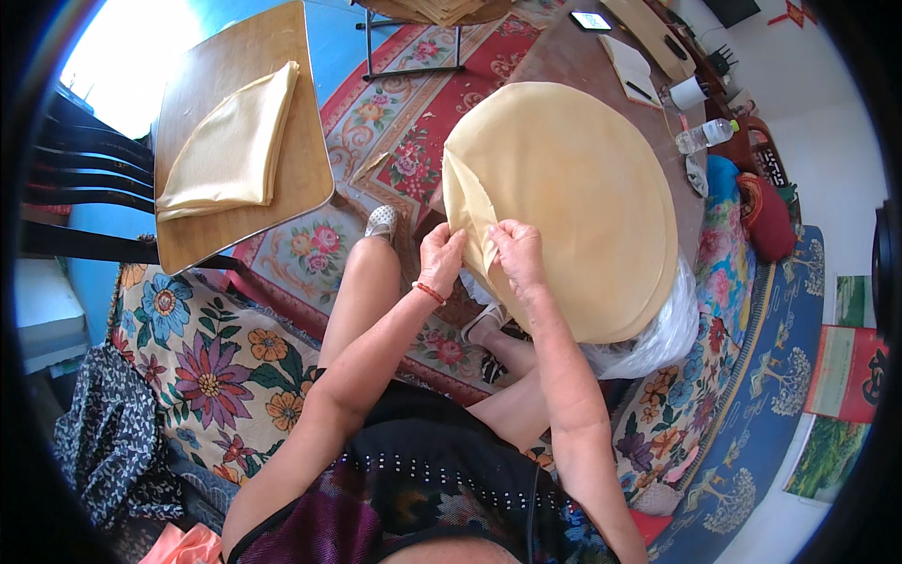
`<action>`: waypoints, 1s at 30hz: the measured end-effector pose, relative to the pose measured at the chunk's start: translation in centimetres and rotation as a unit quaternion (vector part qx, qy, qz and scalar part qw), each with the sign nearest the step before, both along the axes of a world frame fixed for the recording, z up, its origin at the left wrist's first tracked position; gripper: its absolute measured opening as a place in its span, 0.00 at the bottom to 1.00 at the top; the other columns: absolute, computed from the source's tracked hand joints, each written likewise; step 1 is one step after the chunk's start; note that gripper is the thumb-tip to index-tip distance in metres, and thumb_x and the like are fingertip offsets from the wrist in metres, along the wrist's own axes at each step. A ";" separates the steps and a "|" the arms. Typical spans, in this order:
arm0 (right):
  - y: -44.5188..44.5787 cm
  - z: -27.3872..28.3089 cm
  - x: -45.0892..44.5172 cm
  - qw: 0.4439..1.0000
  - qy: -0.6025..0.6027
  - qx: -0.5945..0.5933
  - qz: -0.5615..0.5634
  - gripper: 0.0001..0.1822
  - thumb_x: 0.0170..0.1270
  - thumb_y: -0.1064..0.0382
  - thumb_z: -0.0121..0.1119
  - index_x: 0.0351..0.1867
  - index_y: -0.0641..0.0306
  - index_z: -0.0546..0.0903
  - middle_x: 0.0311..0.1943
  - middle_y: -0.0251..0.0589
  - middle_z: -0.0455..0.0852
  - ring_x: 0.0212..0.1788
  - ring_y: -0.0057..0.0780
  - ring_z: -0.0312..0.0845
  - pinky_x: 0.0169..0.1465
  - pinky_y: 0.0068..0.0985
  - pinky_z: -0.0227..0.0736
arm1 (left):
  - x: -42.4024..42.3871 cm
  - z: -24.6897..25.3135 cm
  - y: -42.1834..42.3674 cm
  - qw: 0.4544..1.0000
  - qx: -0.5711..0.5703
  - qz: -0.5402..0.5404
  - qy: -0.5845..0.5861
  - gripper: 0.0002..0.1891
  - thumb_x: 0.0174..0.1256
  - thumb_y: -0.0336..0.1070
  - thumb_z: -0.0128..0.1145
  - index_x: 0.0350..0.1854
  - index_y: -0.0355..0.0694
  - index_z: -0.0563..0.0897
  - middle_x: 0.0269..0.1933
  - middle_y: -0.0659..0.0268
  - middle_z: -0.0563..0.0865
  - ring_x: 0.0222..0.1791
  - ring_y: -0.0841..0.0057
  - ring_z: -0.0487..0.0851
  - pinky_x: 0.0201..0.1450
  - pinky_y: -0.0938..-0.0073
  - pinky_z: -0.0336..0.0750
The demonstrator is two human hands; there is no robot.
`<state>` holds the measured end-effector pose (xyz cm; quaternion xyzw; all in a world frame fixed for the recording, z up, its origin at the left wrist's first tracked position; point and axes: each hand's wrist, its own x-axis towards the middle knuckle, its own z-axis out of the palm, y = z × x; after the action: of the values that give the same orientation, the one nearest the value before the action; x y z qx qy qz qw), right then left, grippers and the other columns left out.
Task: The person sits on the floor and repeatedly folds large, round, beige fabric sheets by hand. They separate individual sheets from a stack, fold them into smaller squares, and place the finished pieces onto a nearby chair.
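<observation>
A stack of large, thin, round pancake sheets (571, 204) lies on the brown table in front of me. At its near-left side, the edge of the top sheet is lifted and turned back in a narrow flap (471, 201). My left hand (440, 262), with a red bead bracelet at the wrist, pinches this edge between thumb and fingers. Close by on the right, my right hand (520, 255) grips the same flap. Under the stack, clear plastic wrap (652, 345) shows at the near-right side. A folded wedge of sheets (229, 148) rests on the wooden side table (310, 151).
On the brown table (550, 56) are a phone (590, 21), a notebook (631, 70) with a pen and a plastic bottle (707, 135). Another stack of sheets (444, 10) stands on a folding stand beyond. A flowered sofa cover (218, 366) is on my left.
</observation>
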<state>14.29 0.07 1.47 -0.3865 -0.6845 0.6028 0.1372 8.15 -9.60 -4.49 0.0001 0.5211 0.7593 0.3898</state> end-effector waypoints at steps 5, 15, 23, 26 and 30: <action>3.7 2.4 0.6 0.999 0.001 0.018 -0.042 0.11 0.59 0.69 0.54 0.19 0.67 0.78 0.14 0.25 0.72 0.18 0.12 0.62 0.21 0.18 0.59 | 0.1 -1.7 0.4 0.991 -0.067 0.019 0.114 0.07 0.64 0.30 0.50 0.39 0.34 0.78 0.32 0.73 0.80 0.30 0.88 0.74 0.32 0.86 0.69; 11.5 3.0 1.3 0.919 -0.099 0.380 -0.031 0.11 0.54 0.63 0.55 0.20 0.69 0.78 0.17 0.52 0.78 0.20 0.44 0.74 0.27 0.34 0.68 | -0.8 -2.5 0.3 0.940 -0.166 0.048 0.296 0.05 0.60 0.32 0.54 0.30 0.36 0.75 0.20 0.71 0.75 0.17 0.86 0.72 0.17 0.81 0.66; 6.9 4.5 1.9 0.937 -0.075 0.338 0.034 0.12 0.54 0.63 0.55 0.18 0.69 0.73 0.17 0.54 0.75 0.20 0.48 0.74 0.27 0.37 0.67 | -6.8 3.4 3.6 0.932 -0.102 0.079 0.338 0.25 0.45 0.35 0.62 0.48 0.31 0.74 0.41 0.57 0.82 0.43 0.71 0.79 0.49 0.74 0.71; 6.0 5.8 1.7 0.930 -0.128 0.338 0.067 0.10 0.53 0.63 0.56 0.21 0.69 0.72 0.19 0.53 0.76 0.25 0.47 0.76 0.30 0.38 0.69 | -9.7 6.1 6.3 0.924 -0.148 0.027 0.351 0.14 0.48 0.29 0.59 0.39 0.33 0.78 0.35 0.63 0.83 0.34 0.80 0.80 0.37 0.78 0.74; 5.8 7.2 -0.8 0.896 -0.209 0.383 0.088 0.16 0.47 0.61 0.61 0.33 0.68 0.72 0.31 0.54 0.78 0.38 0.50 0.76 0.42 0.40 0.71 | -11.6 5.9 8.4 0.939 -0.122 -0.034 0.320 0.08 0.49 0.29 0.59 0.32 0.33 0.80 0.27 0.69 0.82 0.26 0.85 0.77 0.30 0.80 0.72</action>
<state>13.46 5.88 8.70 -0.3589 -0.9065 0.2093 0.0746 -3.41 -1.20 1.38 0.2129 0.7068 0.6359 0.2250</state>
